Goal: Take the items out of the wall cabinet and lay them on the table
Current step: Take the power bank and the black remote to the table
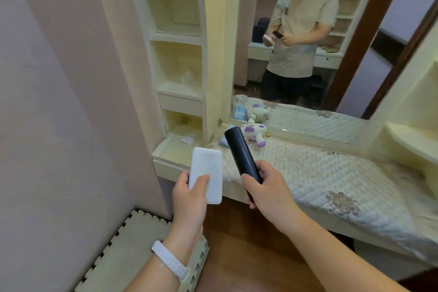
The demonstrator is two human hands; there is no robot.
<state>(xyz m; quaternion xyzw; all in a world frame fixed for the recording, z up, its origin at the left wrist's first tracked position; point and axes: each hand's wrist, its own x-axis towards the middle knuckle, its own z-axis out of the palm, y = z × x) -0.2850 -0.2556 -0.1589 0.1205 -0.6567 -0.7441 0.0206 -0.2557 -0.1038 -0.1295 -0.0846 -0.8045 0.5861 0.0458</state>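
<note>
**Me:** Two items in hand. Left hand [189, 193] has its fingers [201, 181] wrapped on the flat white rounded-rectangle plastic case [206, 174]; right hand [266, 188] is clamped round the lower end of the matte black cylinder [239, 156]. Both are held over the near edge of the quilted white cloth-covered surface [308, 173].

**Reviewer:** Where do they go?

**Me:** I'd say on the bare quilting to the right, clear of the white-and-purple toy gun [254, 131] by the mirror [308, 42].

**Reviewer:** Risks?

**Me:** The cylinder will likely roll. I'd lay it parallel to the edge, well inboard, and settle it before releasing. The case goes down flat.

**Reviewer:** Cabinet?

**Me:** Cream wall cabinet [177, 54] shelves look nearly bare; some clear thing remains mid-shelf.
</note>
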